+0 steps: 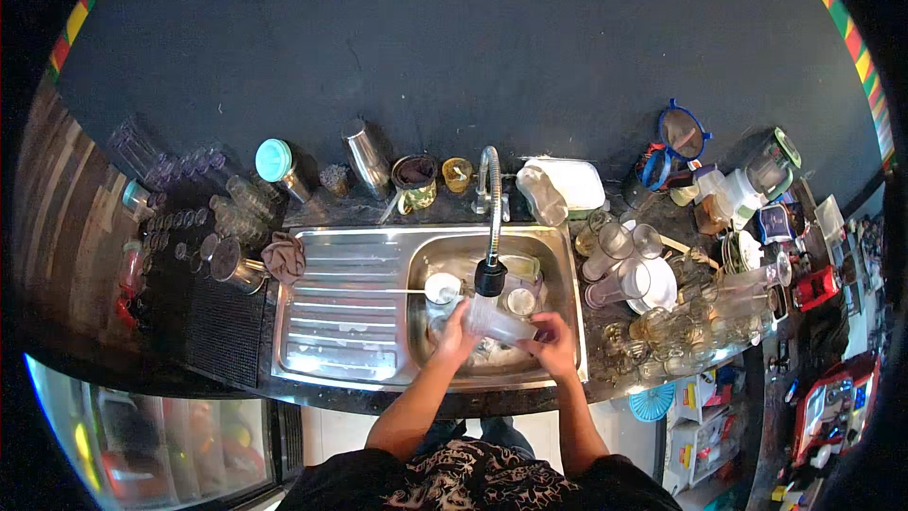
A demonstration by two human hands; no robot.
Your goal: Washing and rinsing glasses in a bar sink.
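Over the sink basin (pixel 565 274), a clear tall glass (pixel 501 324) lies tilted nearly sideways between my hands, under the black tap head (pixel 490 276). My left hand (pixel 456 336) is closed round its left end. My right hand (pixel 552 344) grips its right end, with the fingers bent at the rim. Water seems to run from the tap onto the glass. Behind it in the basin sit a white cup or ladle (pixel 442 287) with a long thin handle and a small round container (pixel 521 301). Other dishes lower in the basin are partly hidden by my hands.
A ribbed steel drainboard (pixel 340 308) adjoins the basin, with a brown cloth (pixel 284 257) at its corner. Many glasses (pixel 676 326) crowd the right counter beside white plates (pixel 653 286). Along the wall stand a steel shaker (pixel 366 159), a camouflage-patterned pot (pixel 415 185) and a white tub (pixel 567 184).
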